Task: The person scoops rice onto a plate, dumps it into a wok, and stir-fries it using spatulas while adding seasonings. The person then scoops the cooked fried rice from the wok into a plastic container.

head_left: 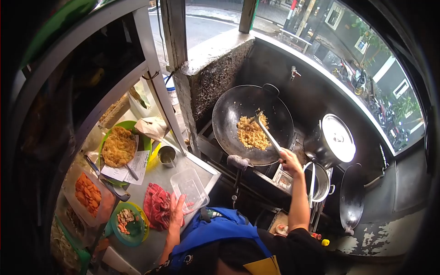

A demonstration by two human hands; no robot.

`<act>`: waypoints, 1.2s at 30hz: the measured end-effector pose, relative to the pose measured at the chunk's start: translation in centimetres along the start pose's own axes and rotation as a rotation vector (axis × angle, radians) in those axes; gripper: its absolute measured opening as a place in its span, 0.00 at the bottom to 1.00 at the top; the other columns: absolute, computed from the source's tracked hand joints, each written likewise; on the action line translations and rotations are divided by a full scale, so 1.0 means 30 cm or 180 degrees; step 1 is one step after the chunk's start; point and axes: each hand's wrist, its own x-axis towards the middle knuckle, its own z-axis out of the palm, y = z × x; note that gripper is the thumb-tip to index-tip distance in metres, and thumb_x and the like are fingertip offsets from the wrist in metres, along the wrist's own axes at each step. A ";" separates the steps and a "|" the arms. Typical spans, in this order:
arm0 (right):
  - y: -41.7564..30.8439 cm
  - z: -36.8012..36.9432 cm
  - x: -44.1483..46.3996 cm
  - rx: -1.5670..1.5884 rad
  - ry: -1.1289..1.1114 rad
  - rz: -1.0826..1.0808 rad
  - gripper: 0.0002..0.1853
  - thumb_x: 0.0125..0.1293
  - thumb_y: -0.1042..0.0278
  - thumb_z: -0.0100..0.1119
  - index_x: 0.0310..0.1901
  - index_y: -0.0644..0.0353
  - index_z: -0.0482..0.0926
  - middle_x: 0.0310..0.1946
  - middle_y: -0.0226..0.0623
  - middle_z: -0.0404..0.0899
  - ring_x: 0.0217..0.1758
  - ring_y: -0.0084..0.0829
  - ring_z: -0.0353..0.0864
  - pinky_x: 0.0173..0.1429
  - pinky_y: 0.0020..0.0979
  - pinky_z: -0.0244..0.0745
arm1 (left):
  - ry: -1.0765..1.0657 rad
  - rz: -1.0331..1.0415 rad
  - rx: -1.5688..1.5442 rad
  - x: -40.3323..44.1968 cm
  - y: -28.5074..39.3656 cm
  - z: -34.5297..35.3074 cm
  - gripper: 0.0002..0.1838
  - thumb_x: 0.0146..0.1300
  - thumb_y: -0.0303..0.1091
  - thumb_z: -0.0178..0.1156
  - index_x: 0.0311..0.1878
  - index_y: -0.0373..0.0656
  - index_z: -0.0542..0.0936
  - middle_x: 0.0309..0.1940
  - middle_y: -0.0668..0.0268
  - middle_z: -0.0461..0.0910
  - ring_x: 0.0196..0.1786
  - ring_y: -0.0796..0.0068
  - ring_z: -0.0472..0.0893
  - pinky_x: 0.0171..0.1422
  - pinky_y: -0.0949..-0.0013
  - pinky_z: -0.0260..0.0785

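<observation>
My right hand point(290, 163) is closed round the handle of a long metal spatula point(269, 136). The spatula's blade rests in the fried rice point(251, 134), a brown heap in the middle of a large black wok point(225, 114). A grey cloth wrap point(238, 161) covers the wok's near handle. My left hand point(177, 210) is at the near side of a clear plastic container point(189, 185), its fingers against the container's wall. The container is tilted at the counter's edge and looks empty. Just left of that hand lies a crumpled red cloth point(156, 206).
A lidded pot point(338, 137) and a smaller open pot point(324, 183) stand right of the wok. Another wok point(352, 197) leans farther right. On the counter are an omelette point(119, 146) on a green plate, a knife point(106, 179), a metal cup point(167, 156), orange slices point(87, 194) and a teal bowl point(133, 236).
</observation>
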 end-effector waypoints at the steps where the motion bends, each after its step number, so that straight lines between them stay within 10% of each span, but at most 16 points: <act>1: -0.038 -0.067 -0.002 -0.1017 -0.0114 -0.0444 0.18 0.69 0.57 0.56 0.57 0.51 0.78 0.23 0.26 0.76 0.18 0.18 0.70 0.22 0.25 0.69 | -0.0008 -0.0022 -0.0014 0.004 -0.013 -0.009 0.28 0.68 0.49 0.57 0.67 0.54 0.60 0.54 0.63 0.71 0.41 0.63 0.83 0.33 0.61 0.81; 6: -0.554 -0.022 -0.149 -0.4271 -0.0620 -0.0921 0.18 0.58 0.63 0.64 0.51 0.55 0.83 0.25 0.39 0.85 0.27 0.26 0.85 0.35 0.28 0.80 | -0.0260 -0.0168 0.0094 0.019 -0.014 0.013 0.30 0.68 0.49 0.56 0.69 0.53 0.59 0.55 0.63 0.71 0.42 0.64 0.83 0.34 0.63 0.80; 9: -0.698 0.125 -0.216 -0.4763 -0.0994 -0.0221 0.15 0.52 0.65 0.64 0.43 0.52 0.86 0.25 0.34 0.85 0.28 0.25 0.85 0.36 0.29 0.81 | -0.0335 -0.0132 0.0129 0.022 0.015 0.036 0.31 0.68 0.49 0.56 0.70 0.53 0.59 0.55 0.62 0.72 0.43 0.65 0.83 0.37 0.63 0.80; 12: -0.429 0.130 0.054 -0.5208 -0.0527 -0.1567 0.14 0.51 0.66 0.59 0.41 0.47 0.86 0.34 0.35 0.86 0.40 0.36 0.87 0.44 0.36 0.81 | -0.0441 -0.0097 0.0081 0.020 0.021 0.052 0.32 0.68 0.49 0.56 0.70 0.53 0.58 0.55 0.61 0.72 0.45 0.65 0.82 0.40 0.62 0.79; 17: -0.648 0.165 -0.072 -0.6298 -0.0156 -0.0666 0.19 0.48 0.61 0.70 0.45 0.36 0.85 0.39 0.27 0.86 0.45 0.30 0.86 0.48 0.35 0.80 | -0.0439 -0.0109 -0.0141 0.021 -0.028 0.028 0.34 0.68 0.51 0.56 0.71 0.55 0.55 0.56 0.58 0.71 0.47 0.61 0.82 0.40 0.60 0.80; 24: -0.436 0.130 0.037 -0.5839 0.0281 -0.1625 0.08 0.59 0.64 0.58 0.33 0.43 0.88 0.36 0.30 0.87 0.43 0.33 0.87 0.43 0.34 0.80 | -0.0464 -0.0423 -0.0470 0.007 -0.057 0.028 0.31 0.69 0.48 0.56 0.70 0.54 0.54 0.58 0.58 0.68 0.46 0.57 0.83 0.35 0.60 0.82; 31: -0.558 0.021 -0.026 -0.6528 0.0864 -0.0562 0.08 0.62 0.61 0.58 0.35 0.45 0.88 0.38 0.26 0.87 0.46 0.29 0.86 0.42 0.32 0.76 | -0.0368 -0.0259 -0.0267 0.002 0.002 0.044 0.36 0.68 0.47 0.58 0.72 0.57 0.51 0.60 0.56 0.66 0.47 0.56 0.82 0.38 0.59 0.82; 36: -0.296 -0.032 0.152 -0.5795 0.1013 -0.1937 0.15 0.68 0.65 0.50 0.48 0.32 0.82 0.35 0.33 0.83 0.41 0.34 0.85 0.46 0.38 0.72 | -0.0594 -0.0321 -0.0274 0.013 -0.003 0.069 0.39 0.64 0.39 0.61 0.73 0.59 0.51 0.62 0.58 0.64 0.50 0.54 0.80 0.41 0.59 0.82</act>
